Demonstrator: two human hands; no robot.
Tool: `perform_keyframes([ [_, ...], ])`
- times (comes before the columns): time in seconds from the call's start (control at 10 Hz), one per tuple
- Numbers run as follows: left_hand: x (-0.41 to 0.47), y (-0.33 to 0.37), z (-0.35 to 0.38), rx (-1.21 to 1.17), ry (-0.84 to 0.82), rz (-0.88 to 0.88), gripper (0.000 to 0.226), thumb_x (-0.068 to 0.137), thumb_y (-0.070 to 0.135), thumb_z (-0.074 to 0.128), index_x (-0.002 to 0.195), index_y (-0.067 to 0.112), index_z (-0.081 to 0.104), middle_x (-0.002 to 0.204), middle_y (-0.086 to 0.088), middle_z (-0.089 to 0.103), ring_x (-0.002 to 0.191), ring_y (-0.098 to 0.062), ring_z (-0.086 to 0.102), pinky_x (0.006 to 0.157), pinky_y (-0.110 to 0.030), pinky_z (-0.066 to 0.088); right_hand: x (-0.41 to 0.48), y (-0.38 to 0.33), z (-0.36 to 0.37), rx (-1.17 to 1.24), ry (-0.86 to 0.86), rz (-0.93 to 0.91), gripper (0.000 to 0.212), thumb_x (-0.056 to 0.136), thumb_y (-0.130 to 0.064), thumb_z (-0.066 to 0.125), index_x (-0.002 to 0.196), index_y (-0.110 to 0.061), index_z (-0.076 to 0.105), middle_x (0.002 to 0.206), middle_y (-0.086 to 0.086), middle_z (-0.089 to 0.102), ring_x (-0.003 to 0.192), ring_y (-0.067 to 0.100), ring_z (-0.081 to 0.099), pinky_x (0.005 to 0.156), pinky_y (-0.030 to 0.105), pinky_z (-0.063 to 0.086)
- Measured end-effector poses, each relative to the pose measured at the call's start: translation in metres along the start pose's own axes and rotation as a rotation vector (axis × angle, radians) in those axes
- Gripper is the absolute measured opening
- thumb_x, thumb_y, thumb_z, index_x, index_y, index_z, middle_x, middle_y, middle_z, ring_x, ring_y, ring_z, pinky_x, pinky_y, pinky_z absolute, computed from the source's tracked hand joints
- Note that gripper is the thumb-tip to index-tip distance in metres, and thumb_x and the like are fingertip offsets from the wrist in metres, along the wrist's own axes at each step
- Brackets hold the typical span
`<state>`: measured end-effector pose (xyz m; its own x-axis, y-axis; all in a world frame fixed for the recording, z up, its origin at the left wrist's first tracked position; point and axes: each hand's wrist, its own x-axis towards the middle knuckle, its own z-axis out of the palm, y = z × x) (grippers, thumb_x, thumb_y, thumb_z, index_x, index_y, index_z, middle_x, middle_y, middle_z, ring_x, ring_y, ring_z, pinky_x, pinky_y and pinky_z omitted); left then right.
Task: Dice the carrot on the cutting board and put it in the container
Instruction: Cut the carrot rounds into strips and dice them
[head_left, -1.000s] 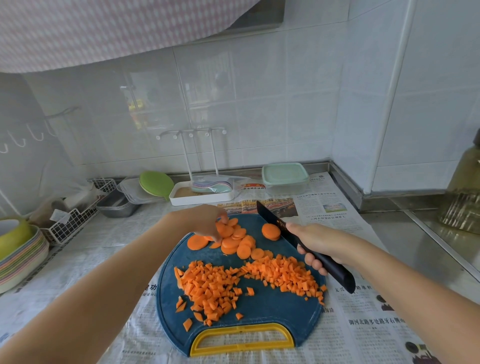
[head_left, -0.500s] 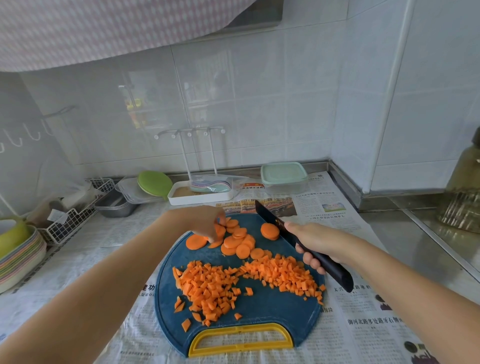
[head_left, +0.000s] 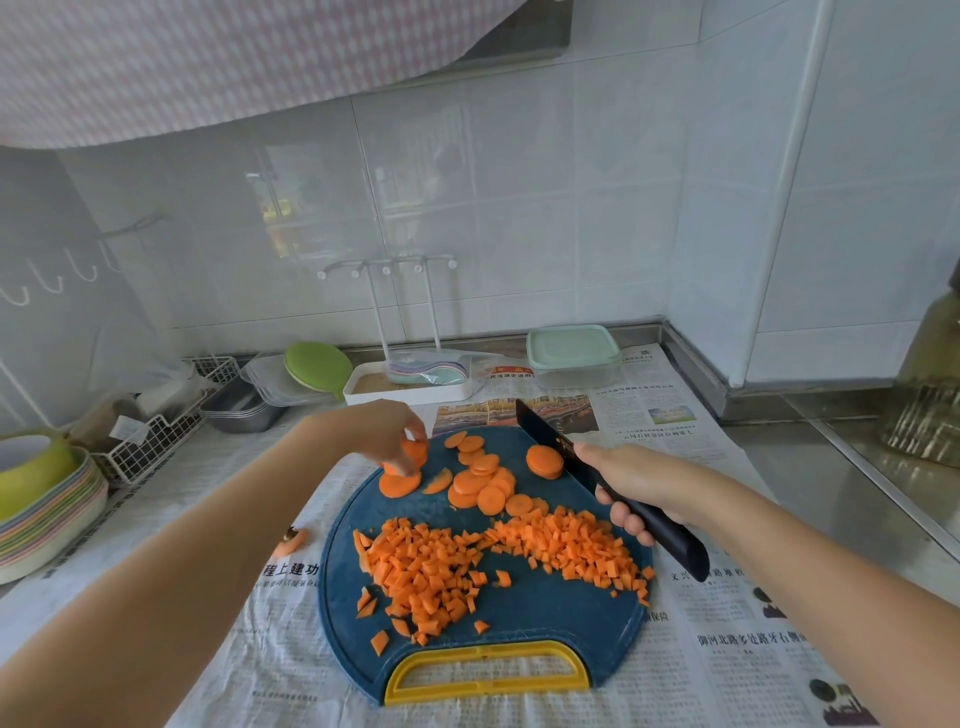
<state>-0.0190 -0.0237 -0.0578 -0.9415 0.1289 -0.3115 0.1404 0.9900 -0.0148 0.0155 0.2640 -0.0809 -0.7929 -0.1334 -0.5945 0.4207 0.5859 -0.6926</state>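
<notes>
A round dark blue cutting board (head_left: 524, 621) with a yellow handle lies on newspaper. Diced carrot (head_left: 498, 561) is spread in two heaps across its middle. Round carrot slices (head_left: 485, 480) lie at its far side. My left hand (head_left: 384, 434) pinches a few carrot slices (head_left: 413, 452) at the board's far left, above one flat slice. My right hand (head_left: 641, 480) grips the black handle of a knife (head_left: 545, 434), whose dark blade points away over the board's far right. A lidded pale green container (head_left: 571, 356) stands behind the board by the wall.
A white tray with a rack (head_left: 405, 387) and a green lid (head_left: 317, 366) stand at the back. A metal tin (head_left: 239, 408) and wire basket (head_left: 156, 441) sit back left, stacked bowls (head_left: 47, 499) at far left. A carrot end (head_left: 293, 540) lies on the newspaper.
My left hand has drawn some slices leftward away from the pile and lifted them slightly. The knife and right hand have stayed almost still.
</notes>
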Motion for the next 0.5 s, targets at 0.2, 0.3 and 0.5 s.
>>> perform_keyframes([
  [0.2, -0.008, -0.006, 0.021, -0.056, -0.011, -0.002, 0.065, 0.076, 0.037, 0.076, 0.134, 0.023, 0.049, 0.134, 0.001, 0.050, 0.117, -0.021, 0.052, 0.095, -0.029, 0.042, 0.000, 0.000, 0.000, 0.005, -0.002, 0.000, 0.058, 0.097, -0.064, 0.035, 0.073, -0.013, 0.048, 0.045, -0.001, 0.045, 0.034, 0.011, 0.039, 0.041, 0.019, 0.038],
  [0.3, -0.011, -0.007, 0.027, -0.085, 0.045, 0.014, 0.061, 0.076, 0.037, 0.077, 0.129, 0.022, 0.053, 0.132, 0.001, 0.053, 0.119, -0.019, 0.048, 0.097, -0.029, 0.040, 0.000, 0.000, 0.000, 0.005, -0.002, -0.002, 0.058, 0.097, -0.064, 0.035, 0.073, -0.013, 0.048, 0.045, -0.001, 0.045, 0.034, 0.012, 0.039, 0.041, 0.019, 0.038],
  [0.5, -0.014, -0.005, 0.029, -0.060, 0.064, 0.015, 0.062, 0.075, 0.032, 0.077, 0.130, 0.020, 0.051, 0.129, -0.002, 0.052, 0.115, -0.020, 0.049, 0.092, -0.028, 0.042, -0.001, 0.001, -0.002, 0.037, -0.022, 0.011, 0.058, 0.096, -0.064, 0.036, 0.073, -0.013, 0.048, 0.045, -0.001, 0.044, 0.034, 0.011, 0.038, 0.040, 0.019, 0.037],
])
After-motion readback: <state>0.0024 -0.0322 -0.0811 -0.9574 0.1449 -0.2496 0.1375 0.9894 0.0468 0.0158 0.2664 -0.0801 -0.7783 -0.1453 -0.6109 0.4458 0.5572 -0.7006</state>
